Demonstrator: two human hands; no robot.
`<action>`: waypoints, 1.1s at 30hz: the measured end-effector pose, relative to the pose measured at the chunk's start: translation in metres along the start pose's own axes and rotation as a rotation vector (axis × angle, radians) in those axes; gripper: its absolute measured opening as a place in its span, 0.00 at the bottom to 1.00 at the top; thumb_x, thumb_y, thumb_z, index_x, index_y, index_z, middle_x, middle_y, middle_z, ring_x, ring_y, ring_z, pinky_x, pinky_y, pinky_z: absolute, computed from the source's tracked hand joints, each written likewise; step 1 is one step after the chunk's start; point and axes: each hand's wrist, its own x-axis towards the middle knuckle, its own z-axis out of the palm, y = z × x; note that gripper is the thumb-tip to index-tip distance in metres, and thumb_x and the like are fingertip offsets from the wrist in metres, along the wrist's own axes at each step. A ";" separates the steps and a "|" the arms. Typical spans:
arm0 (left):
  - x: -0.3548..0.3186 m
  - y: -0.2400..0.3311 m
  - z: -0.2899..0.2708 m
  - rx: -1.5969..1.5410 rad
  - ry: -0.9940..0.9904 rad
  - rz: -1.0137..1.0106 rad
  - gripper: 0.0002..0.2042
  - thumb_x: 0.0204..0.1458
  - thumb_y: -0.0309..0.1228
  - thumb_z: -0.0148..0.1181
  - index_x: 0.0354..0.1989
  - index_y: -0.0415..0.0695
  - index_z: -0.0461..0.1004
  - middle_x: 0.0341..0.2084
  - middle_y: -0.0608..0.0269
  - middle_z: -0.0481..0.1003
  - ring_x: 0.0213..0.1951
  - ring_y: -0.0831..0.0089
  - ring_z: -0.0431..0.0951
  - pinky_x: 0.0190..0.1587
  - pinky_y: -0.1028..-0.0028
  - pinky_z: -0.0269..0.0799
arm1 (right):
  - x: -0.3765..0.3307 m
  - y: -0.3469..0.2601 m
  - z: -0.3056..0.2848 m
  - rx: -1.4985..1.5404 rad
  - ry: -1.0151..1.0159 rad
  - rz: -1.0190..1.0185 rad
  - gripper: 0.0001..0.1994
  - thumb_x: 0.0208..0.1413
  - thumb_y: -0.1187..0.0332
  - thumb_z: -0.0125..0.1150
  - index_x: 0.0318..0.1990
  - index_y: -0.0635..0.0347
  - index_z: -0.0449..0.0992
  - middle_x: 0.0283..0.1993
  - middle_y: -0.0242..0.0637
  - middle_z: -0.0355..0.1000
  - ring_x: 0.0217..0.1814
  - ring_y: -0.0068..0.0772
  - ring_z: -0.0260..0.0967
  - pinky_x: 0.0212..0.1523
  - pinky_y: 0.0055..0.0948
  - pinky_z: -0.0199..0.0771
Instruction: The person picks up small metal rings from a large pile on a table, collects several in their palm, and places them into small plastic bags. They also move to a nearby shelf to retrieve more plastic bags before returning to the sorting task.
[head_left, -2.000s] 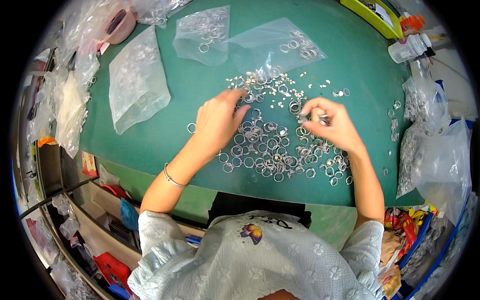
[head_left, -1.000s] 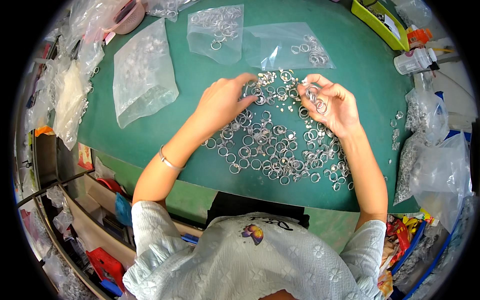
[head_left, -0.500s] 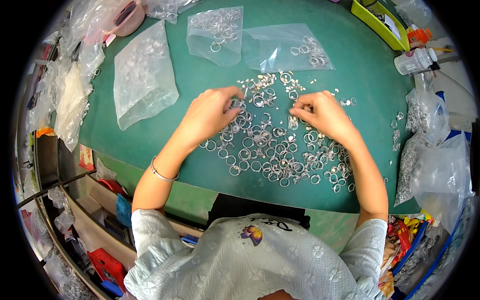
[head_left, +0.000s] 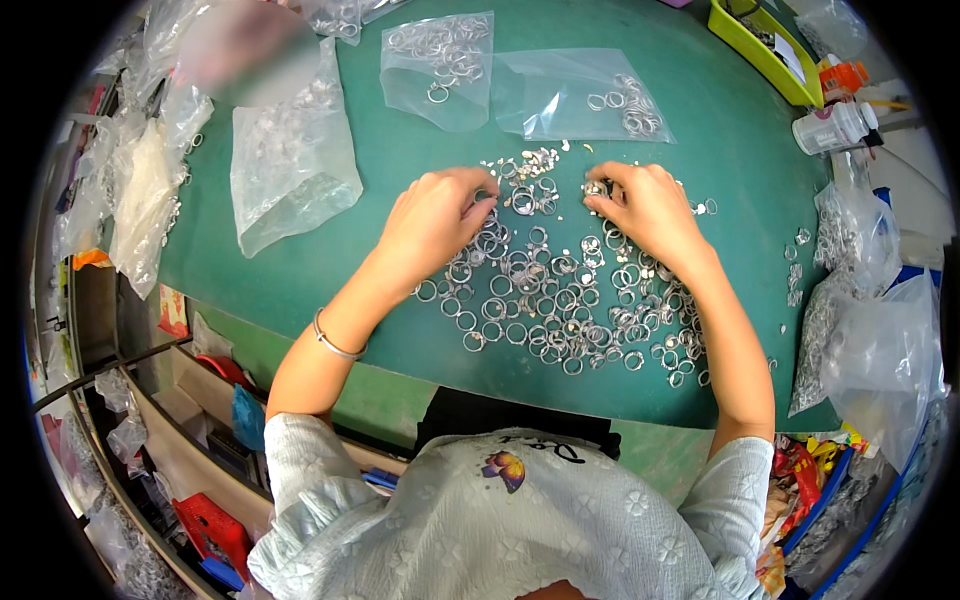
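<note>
A wide heap of silver-coloured metal rings [head_left: 545, 300] lies on the green tabletop between my forearms. My left hand [head_left: 435, 215] is at the heap's far left side, thumb and forefinger curled around a ring [head_left: 484, 196]. Across from it, my right hand [head_left: 648, 208] has its fingers bent over a small cluster of rings [head_left: 597, 188], with the other fingertips partly hidden. Between the hands sits a smaller group of rings [head_left: 530, 197]. Tiny pale chips [head_left: 537, 160] are scattered just beyond that group and among the rings.
Clear plastic bags of rings [head_left: 440, 55] [head_left: 640, 105] lie at the far side. A larger cloudy bag [head_left: 295, 180] is to the left. A lime-green tray [head_left: 765, 50] and white bottle [head_left: 835, 128] stand far right. Full bags [head_left: 830, 310] crowd the right edge.
My right hand has moved away from me toward the far side of the heap, its fingers now over rings there. The left hand has barely shifted and stays at the same rings.
</note>
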 end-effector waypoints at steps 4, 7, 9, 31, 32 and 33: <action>0.004 0.006 0.020 0.064 0.120 0.180 0.07 0.44 0.27 0.61 0.31 0.41 0.73 0.20 0.58 0.68 0.21 0.59 0.69 0.25 0.64 0.63 | -0.006 -0.016 -0.001 0.114 -0.058 -0.049 0.11 0.45 0.65 0.65 0.36 0.57 0.76 0.23 0.40 0.73 0.26 0.42 0.72 0.29 0.36 0.70; 0.010 0.008 0.026 0.212 0.067 0.211 0.07 0.43 0.28 0.62 0.29 0.42 0.73 0.26 0.58 0.72 0.26 0.55 0.72 0.27 0.61 0.66 | -0.006 -0.011 0.005 0.069 0.042 -0.077 0.11 0.46 0.65 0.64 0.37 0.58 0.76 0.23 0.41 0.73 0.27 0.41 0.72 0.29 0.35 0.69; 0.012 0.007 0.026 0.279 0.014 0.194 0.07 0.43 0.29 0.63 0.29 0.42 0.73 0.28 0.58 0.73 0.27 0.54 0.73 0.27 0.61 0.67 | -0.001 -0.001 -0.008 0.236 0.042 0.042 0.11 0.46 0.65 0.63 0.38 0.58 0.76 0.23 0.42 0.72 0.26 0.40 0.72 0.29 0.34 0.69; -0.009 -0.002 0.003 -1.859 -0.080 -0.536 0.07 0.53 0.28 0.44 0.24 0.42 0.62 0.26 0.59 0.64 0.21 0.82 0.56 0.17 0.84 0.52 | -0.035 0.016 -0.006 0.148 0.091 0.008 0.11 0.48 0.64 0.62 0.37 0.58 0.75 0.19 0.40 0.70 0.21 0.39 0.69 0.25 0.36 0.66; -0.012 -0.002 0.003 -1.810 -0.058 -0.521 0.06 0.52 0.28 0.45 0.25 0.41 0.62 0.26 0.59 0.64 0.21 0.82 0.56 0.17 0.84 0.52 | -0.034 0.015 -0.001 0.081 0.076 -0.025 0.12 0.48 0.63 0.63 0.38 0.57 0.75 0.19 0.40 0.70 0.22 0.42 0.69 0.25 0.37 0.67; -0.016 -0.003 0.003 -1.761 -0.038 -0.506 0.05 0.52 0.27 0.45 0.25 0.41 0.62 0.26 0.59 0.64 0.21 0.82 0.56 0.17 0.84 0.52 | -0.035 0.015 0.003 -0.009 0.090 -0.069 0.13 0.46 0.63 0.64 0.39 0.58 0.74 0.20 0.42 0.71 0.24 0.46 0.70 0.27 0.40 0.68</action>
